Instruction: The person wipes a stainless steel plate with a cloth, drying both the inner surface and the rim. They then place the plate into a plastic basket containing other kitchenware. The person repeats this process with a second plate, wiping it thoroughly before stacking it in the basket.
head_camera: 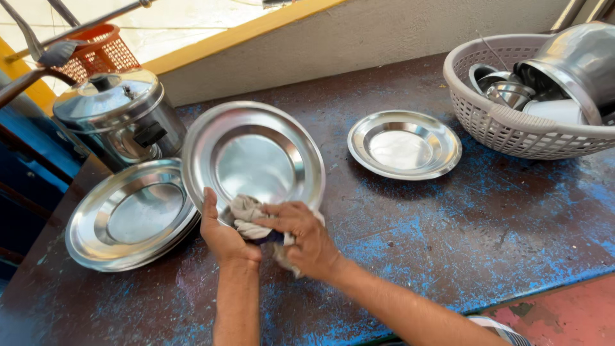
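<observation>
Setting: home dishwashing and drying corner, semi-outdoor. Indicated by: worn dark counter (487, 230) with flaking blue paint; steel plates (128, 214) stacked at left; single steel plate (404, 145) laid out apart; lidded steel pot (118, 115); plastic basket (512, 128) filled with washed steel vessels; orange basket (99, 51) by sunlit ledge.

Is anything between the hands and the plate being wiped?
Only the cloth. The left hand grips the tilted steel plate at its lower rim directly; the right hand presses the cloth against that rim. Nothing else intervenes.
</observation>
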